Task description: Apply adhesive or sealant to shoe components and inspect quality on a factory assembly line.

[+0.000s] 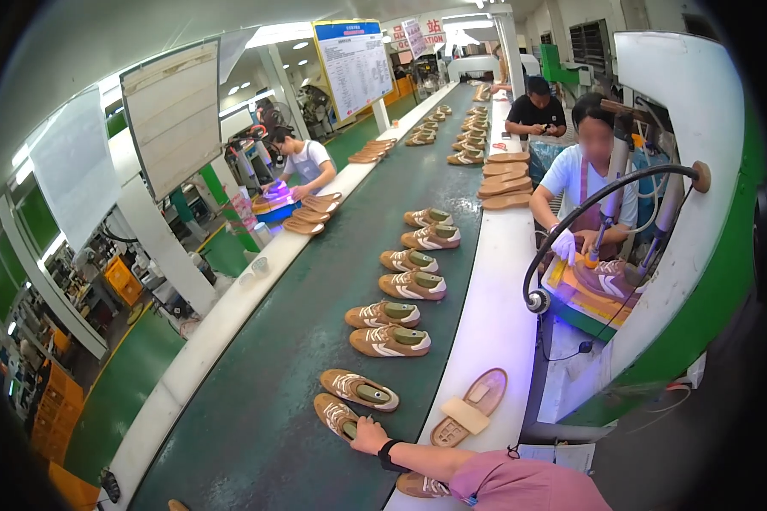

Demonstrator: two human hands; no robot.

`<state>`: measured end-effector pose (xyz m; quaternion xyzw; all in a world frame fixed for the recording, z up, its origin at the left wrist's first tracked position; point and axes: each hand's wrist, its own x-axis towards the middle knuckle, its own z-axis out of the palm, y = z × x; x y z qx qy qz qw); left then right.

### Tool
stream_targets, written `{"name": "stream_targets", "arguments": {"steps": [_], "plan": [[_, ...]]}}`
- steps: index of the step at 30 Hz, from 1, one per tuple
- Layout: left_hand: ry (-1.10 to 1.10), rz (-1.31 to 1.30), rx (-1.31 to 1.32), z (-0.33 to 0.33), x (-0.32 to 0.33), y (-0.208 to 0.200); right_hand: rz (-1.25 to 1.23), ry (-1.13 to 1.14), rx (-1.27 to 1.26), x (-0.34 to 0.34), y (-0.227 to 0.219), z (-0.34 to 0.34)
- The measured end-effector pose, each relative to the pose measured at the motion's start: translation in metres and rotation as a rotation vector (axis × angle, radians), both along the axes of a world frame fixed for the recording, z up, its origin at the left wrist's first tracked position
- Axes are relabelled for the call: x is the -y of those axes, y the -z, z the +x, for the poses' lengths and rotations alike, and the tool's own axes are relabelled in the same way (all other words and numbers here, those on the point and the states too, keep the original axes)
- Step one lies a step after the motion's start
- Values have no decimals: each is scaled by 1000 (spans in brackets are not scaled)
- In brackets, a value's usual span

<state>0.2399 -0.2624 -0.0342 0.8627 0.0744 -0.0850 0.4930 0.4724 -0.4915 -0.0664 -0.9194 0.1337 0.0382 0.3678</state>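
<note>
My right hand point(369, 436), reaching in from the lower right with a black wristband and a pink sleeve, has its fingers closed at the heel opening of a brown shoe point(336, 414). This shoe has white laces and lies on the dark green conveyor belt. Its mate, another brown shoe point(358, 389), lies right beside it on the far side. Below my forearm a further shoe point(422, 485) shows in part, partly covered by my arm. A tan sole point(471, 407) with a pale pad across it rests on the white ledge to the right. My left hand is out of view.
More brown shoes point(389, 341) lie in pairs up the belt. Soles are stacked on the right ledge point(504, 183) and left ledge point(308, 215). At right, a gloved co-worker point(584, 183) handles a shoe at a green-and-white machine point(707, 281) with a curved black hose point(609, 180). Another person point(302, 162) works at left.
</note>
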Motion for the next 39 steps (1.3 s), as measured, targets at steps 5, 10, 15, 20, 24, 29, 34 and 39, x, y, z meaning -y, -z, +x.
{"name": "stream_targets", "arguments": {"steps": [5,10,15,20,24,29,34,39], "plan": [[-268,-488,-132,22,17,-21,164,63,-84,-2,-2,2],[-303,-794,-226,24,16,-33,719,-41,-259,2,-35,-45],[-287,-1174,-283,26,19,-47,948,-341,-278,-26,-88,-124],[-424,-1355,-99,16,7,-52,706,-786,-65,-33,-133,-162],[-487,-1347,-170,11,-7,-44,396,-732,335,-11,-117,-97],[-497,-1231,-198,16,-8,-45,-75,-99,507,56,-66,25],[-516,-1172,-201,17,-10,-57,34,-122,106,85,-24,70],[-518,-1139,-208,19,-11,-62,190,-60,-126,96,-14,83]]}}
